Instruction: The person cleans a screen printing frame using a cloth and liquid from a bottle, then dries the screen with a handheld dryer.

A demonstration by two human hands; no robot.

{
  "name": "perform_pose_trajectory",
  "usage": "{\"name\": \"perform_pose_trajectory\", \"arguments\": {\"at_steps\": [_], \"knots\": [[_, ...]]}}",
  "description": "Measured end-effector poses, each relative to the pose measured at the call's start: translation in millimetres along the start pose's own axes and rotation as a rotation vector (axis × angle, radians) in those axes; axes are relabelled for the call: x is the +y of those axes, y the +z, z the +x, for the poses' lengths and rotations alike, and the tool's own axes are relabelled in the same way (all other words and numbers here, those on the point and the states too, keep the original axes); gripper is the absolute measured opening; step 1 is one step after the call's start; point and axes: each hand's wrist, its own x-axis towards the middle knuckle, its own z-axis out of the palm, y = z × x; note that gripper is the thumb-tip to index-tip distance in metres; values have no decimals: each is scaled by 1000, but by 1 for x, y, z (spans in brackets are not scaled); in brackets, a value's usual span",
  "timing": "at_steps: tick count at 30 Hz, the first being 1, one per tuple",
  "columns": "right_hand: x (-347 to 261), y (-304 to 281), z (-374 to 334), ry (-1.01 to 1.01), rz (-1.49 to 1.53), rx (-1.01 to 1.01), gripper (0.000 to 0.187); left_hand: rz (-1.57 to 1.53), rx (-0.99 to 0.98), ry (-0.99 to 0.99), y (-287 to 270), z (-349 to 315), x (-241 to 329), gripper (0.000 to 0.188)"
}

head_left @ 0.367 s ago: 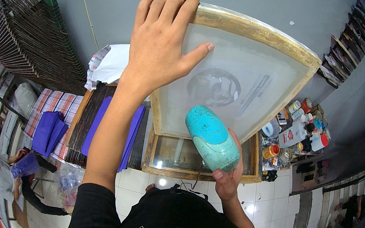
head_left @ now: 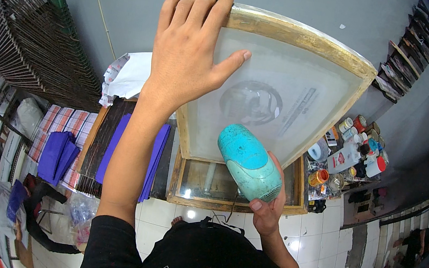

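Observation:
A wooden-framed printing screen (head_left: pixel 298 31) stands tilted upright before me, its pale mesh marked with a round design and some faint lettering. My left hand (head_left: pixel 187 49) holds its top left edge, fingers over the wood and thumb spread along the mesh. In my right hand (head_left: pixel 268 209) is a worn turquoise hair dryer (head_left: pixel 248 163), its rounded body in front of the lower mesh. The dryer's handle is mostly hidden by the body and my fingers. Below the screen lies a wooden box frame with a glass top (head_left: pixel 194 181).
Purple folded fabric (head_left: pixel 57 156) lies on the left, beside a dark rack (head_left: pixel 42 46). Jars and bottles (head_left: pixel 347 157) crowd a surface on the right. Another person (head_left: pixel 2 203) sits at the lower left near plastic bags (head_left: pixel 79 211). White tiles (head_left: pixel 313 244) cover the floor.
My hands, the screen and the hair dryer look still. At the lower left, the other person's arms and the purple piece they handle have shifted.

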Motion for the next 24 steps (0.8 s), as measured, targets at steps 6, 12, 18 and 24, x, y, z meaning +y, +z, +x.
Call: {"name": "perform_pose_trajectory", "arguments": {"at_steps": [6, 12, 18, 24], "knots": [[2, -2, 0, -4, 1, -3, 106, 3, -3, -1, 1, 0, 0, 72], [0, 0, 1, 7, 13, 2, 106, 5, -5, -3, 1, 0, 0, 72], [1, -1, 1, 5, 24, -7, 105, -1, -11, -5, 1, 1, 0, 71], [1, 0, 2, 15, 38, -5, 105, 3, -9, -2, 2, 0, -1, 71]]}}
